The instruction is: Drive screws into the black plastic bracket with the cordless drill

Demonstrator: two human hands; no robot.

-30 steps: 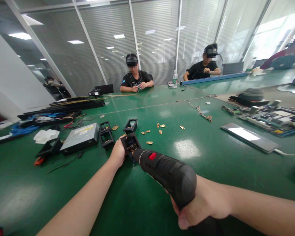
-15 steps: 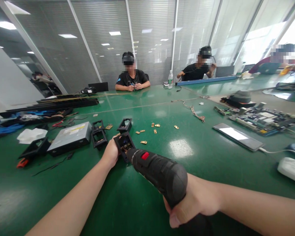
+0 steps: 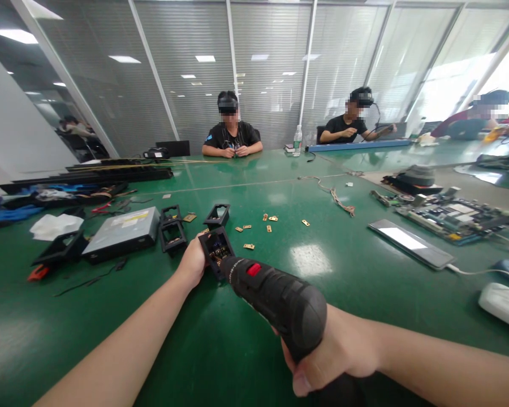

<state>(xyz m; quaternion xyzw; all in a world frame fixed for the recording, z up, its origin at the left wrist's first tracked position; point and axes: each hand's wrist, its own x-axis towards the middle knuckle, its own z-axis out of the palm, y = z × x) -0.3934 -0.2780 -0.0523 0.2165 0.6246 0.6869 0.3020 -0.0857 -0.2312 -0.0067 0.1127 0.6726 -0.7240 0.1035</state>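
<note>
My right hand [image 3: 337, 353] grips a black electric screwdriver [image 3: 275, 297] with a red switch, its tip pushed into a small black socket housing [image 3: 214, 247] on the green table [image 3: 254, 333]. My left hand [image 3: 192, 263] is closed round the left side of that housing and holds it steady. Brass contacts show inside the housing. Two more black housings [image 3: 172, 233] and another [image 3: 218, 215] lie just beyond it, with several loose brass plates [image 3: 258, 226] scattered to their right.
A silver disc drive [image 3: 121, 233], black parts and white paper [image 3: 50, 225] lie at the left. A phone [image 3: 409, 243], circuit boards [image 3: 458, 213] and a white power strip [image 3: 503, 302] sit at the right. Three people sit along the far table edges.
The view shifted slightly; both hands, the screwdriver and the housing keep their positions relative to each other. A person at the far right moved an arm.
</note>
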